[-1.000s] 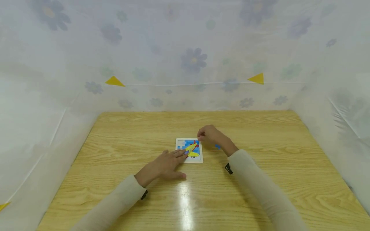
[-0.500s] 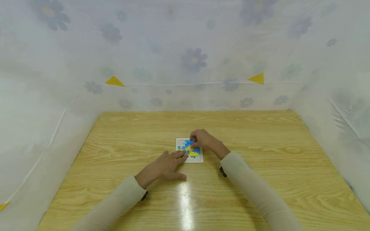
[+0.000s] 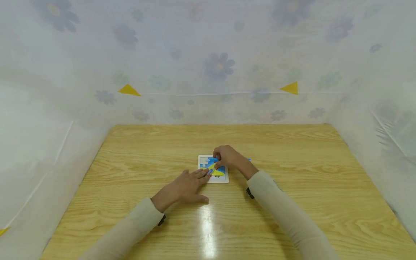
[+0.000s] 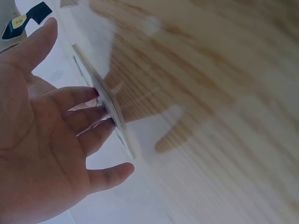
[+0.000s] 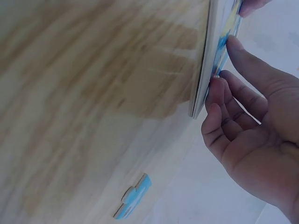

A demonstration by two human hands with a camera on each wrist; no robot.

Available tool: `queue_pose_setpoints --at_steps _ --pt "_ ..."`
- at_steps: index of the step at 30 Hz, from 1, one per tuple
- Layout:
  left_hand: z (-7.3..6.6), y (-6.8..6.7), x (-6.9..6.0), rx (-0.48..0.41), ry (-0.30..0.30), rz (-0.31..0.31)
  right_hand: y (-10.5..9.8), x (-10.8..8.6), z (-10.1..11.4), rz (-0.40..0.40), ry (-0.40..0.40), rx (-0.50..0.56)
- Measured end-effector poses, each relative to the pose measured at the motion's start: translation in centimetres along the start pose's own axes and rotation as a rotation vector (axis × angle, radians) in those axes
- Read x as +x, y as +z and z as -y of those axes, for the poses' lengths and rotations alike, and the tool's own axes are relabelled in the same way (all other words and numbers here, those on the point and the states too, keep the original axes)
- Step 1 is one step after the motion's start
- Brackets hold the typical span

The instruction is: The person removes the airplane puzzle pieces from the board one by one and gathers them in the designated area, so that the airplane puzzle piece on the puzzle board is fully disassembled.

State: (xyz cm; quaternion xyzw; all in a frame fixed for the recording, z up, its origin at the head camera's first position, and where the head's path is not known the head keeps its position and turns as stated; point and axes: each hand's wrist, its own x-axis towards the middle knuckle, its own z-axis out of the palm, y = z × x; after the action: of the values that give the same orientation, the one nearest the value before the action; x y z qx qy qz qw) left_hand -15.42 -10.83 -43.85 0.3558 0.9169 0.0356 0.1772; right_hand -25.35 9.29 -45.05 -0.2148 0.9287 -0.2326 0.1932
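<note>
A small square jigsaw puzzle [image 3: 217,173] of a yellow airplane on blue sky lies in its white frame [image 3: 221,181] at mid-table. Its upper left corner shows bare backing, without pieces. My left hand [image 3: 186,186] lies flat, its straight fingertips resting on the puzzle's lower left part. From the right, my right hand [image 3: 230,159] reaches over the upper right part. Thumb and curled fingers come together there on what looks like a puzzle piece [image 5: 219,49], mostly hidden by the hand. In the right wrist view, a loose blue puzzle piece [image 5: 133,198] lies on the table.
The wood-grain table [image 3: 146,151] surrounds the puzzle on all sides. Behind it hangs a white flowered sheet [image 3: 182,65] with yellow triangles [image 3: 129,90], and pale sheets also line both sides.
My right hand has moved left from beside the frame's upper right corner onto the puzzle, then stayed there. My left hand has kept its place.
</note>
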Motion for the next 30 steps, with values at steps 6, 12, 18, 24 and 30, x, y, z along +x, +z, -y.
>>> queue_pose_setpoints --at_steps 6,12,18,24,30 --pt "-0.09 -0.09 0.07 -0.010 -0.008 0.015 -0.15 -0.06 -0.02 0.002 -0.002 -0.009" --pt "-0.20 -0.01 0.23 -0.027 -0.004 0.024 -0.23 -0.19 -0.18 0.020 0.031 -0.018" --pt "-0.37 -0.03 0.27 -0.030 -0.006 0.030 -0.17 -0.25 -0.32 0.016 0.026 -0.006" --pt "-0.40 -0.19 0.26 -0.023 -0.007 0.029 -0.06 -0.26 -0.33 0.006 0.022 0.025" --pt "-0.31 -0.28 0.21 -0.018 -0.009 0.032 0.04 -0.19 -0.31 -0.017 0.005 0.025"
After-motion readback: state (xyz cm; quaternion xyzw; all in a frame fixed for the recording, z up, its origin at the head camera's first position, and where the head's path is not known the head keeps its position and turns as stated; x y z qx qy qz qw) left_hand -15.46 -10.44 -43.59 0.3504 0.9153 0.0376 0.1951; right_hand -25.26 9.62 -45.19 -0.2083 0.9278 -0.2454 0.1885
